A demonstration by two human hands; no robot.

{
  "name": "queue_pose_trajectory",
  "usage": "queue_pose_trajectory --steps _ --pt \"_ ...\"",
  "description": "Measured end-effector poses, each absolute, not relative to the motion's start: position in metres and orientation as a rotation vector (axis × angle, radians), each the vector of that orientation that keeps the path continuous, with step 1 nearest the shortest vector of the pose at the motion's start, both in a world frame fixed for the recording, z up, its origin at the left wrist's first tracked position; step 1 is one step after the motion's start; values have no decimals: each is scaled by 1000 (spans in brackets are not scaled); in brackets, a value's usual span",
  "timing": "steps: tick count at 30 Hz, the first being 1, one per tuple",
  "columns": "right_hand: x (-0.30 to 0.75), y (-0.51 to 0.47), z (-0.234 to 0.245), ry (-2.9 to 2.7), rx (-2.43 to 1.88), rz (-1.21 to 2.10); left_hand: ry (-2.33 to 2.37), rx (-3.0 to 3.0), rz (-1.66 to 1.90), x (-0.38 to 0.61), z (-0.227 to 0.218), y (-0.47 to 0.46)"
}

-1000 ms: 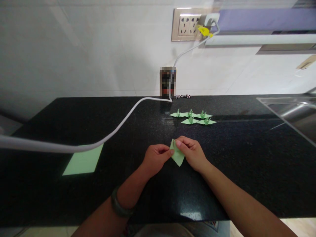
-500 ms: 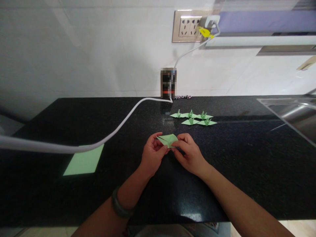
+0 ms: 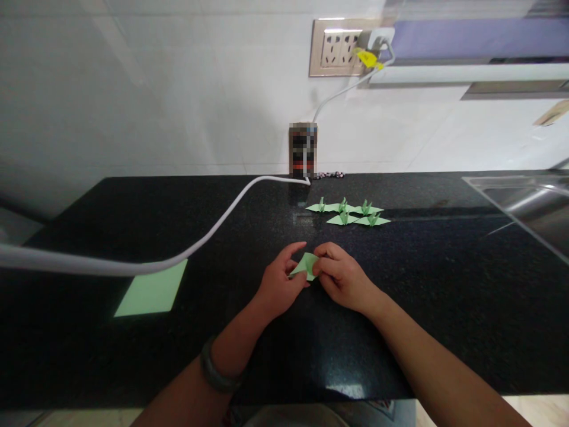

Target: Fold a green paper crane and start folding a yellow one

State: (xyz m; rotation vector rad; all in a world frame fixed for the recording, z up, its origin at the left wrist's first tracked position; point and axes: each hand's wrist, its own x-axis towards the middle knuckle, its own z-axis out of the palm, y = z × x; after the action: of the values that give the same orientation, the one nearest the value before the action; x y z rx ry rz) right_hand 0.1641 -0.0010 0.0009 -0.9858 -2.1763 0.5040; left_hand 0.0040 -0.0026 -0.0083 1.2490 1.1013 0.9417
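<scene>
Over the front part of a black countertop (image 3: 444,296), a small piece of folded green paper (image 3: 304,263) is held up between a person's two hands. The left hand (image 3: 279,283) has its thumb laid on the paper's near side, its index finger stretched out apart beyond the far edge and its other fingers partly hidden behind the paper. The right hand (image 3: 347,276) has thumb and fingertips drawn closely together, pinching the right end. A dark bangle (image 3: 216,369) circles the left forearm. Beyond the hands, slightly right, stand five green paper cranes (image 3: 345,219), three in the back row and two in front. Well to the left lies flat green paper (image 3: 151,293), its far edge crossed in view by a white cable (image 3: 231,212). Against the wall (image 3: 178,89) stands a pixelated object (image 3: 303,148), with beads (image 3: 329,175) beside it; a metal sink (image 3: 527,207) lies at right.
</scene>
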Motion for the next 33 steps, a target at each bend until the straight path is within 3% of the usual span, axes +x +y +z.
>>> queue_pose_trajectory --steps 7,20,33 --pt "156 -4 -8 -1770 -1174 708 1134 1065 1010 6 -7 -2" --pt "155 3 -13 -1840 -1237 738 1039 938 899 8 -1 -4" --pt "168 4 -4 -2093 -1152 1122 1199 1169 819 -2 -8 2"
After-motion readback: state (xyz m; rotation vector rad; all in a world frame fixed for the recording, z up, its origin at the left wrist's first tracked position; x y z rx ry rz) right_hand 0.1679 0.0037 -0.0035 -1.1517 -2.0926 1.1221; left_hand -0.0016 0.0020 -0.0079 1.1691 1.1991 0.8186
